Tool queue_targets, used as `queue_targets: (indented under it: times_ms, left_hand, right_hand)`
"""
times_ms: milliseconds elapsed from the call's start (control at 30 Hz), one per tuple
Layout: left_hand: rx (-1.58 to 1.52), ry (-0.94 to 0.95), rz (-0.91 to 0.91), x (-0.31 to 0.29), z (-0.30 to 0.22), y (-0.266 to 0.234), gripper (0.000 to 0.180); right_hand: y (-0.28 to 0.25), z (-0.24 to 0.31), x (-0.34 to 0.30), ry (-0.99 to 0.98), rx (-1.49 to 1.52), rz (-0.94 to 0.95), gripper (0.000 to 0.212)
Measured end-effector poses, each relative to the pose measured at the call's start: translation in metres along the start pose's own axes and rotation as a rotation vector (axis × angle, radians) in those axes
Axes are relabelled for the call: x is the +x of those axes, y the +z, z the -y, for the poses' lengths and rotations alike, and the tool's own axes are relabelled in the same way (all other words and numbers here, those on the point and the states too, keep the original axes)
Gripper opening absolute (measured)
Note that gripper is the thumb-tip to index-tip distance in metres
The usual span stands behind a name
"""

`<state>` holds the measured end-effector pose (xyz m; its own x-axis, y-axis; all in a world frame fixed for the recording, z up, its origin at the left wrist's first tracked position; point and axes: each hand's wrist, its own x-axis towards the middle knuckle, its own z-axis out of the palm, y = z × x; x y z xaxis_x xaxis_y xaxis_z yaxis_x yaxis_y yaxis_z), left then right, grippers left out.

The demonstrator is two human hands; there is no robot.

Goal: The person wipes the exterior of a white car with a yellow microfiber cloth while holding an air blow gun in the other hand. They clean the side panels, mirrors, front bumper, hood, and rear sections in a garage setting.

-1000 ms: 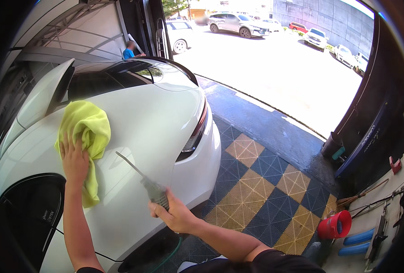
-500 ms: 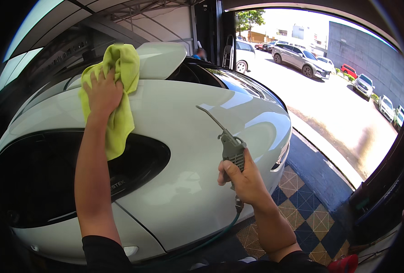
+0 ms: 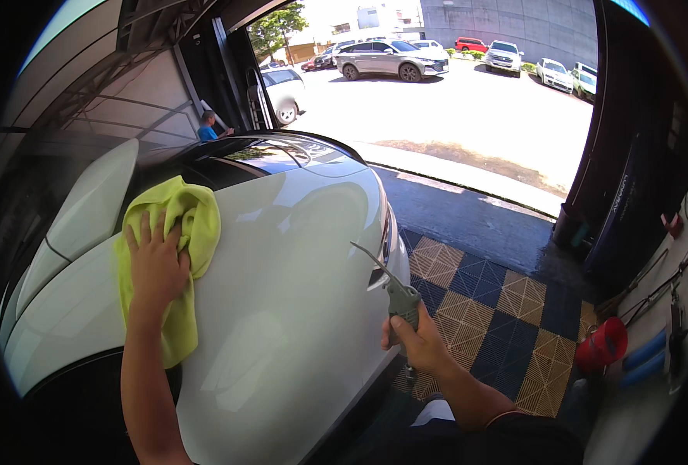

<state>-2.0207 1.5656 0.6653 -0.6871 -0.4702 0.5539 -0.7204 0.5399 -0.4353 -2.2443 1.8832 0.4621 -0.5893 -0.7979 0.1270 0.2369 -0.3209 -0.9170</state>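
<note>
A white car (image 3: 282, 310) with glossy paint fills the left and middle of the view. My left hand (image 3: 156, 267) lies over a yellow-green microfibre towel (image 3: 198, 225), fingers spread and slightly bent, pressing it against the upper body panel. The towel's lower part hangs down beside my wrist. My right hand (image 3: 425, 345) is wrapped round the grip of a grey-green air blow gun (image 3: 403, 301). Its thin bent nozzle points up and left, in front of the panel. A dark side window (image 3: 88, 411) shows at the lower left, partly behind my left forearm.
Blue and tan grid tiles (image 3: 468, 318) cover the floor at right. A red bucket (image 3: 603, 343) stands beside the right wall, near blue cylindrical objects (image 3: 644, 358). A person in blue (image 3: 208, 128) is beyond the car. Outside the wide doorway, a silver car (image 3: 390, 60) and others are parked.
The view has swung right, showing more floor and doorway. My left hand and the towel have slid along the panel, away from the side window. The blow gun stays in my right hand.
</note>
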Motion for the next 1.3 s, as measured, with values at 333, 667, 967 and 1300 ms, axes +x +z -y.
queue_targets:
  times_ms: [333, 667, 967, 1300]
  left_hand:
    - [-0.290, 0.218, 0.483, 0.165, -0.309, 0.130, 0.058]
    - [0.316, 0.653, 0.578, 0.192, -0.482, 0.167, 0.041]
    - [-0.351, 0.606, 0.290, -0.005, -0.450, 0.178, 0.026]
    - [-0.491, 0.196, 0.114, -0.297, -0.274, 0.047, 0.011]
  right_hand:
    - [-0.148, -0.059, 0.037, 0.122, 0.147, -0.107, 0.023]
    - [-0.214, -0.125, 0.053, 0.308, 0.093, -0.216, 0.021]
    - [-0.222, -0.081, -0.001, 0.222, -0.073, -0.125, 0.028]
    - [-0.101, -0.049, -0.118, 0.163, -0.253, 0.412, 0.052]
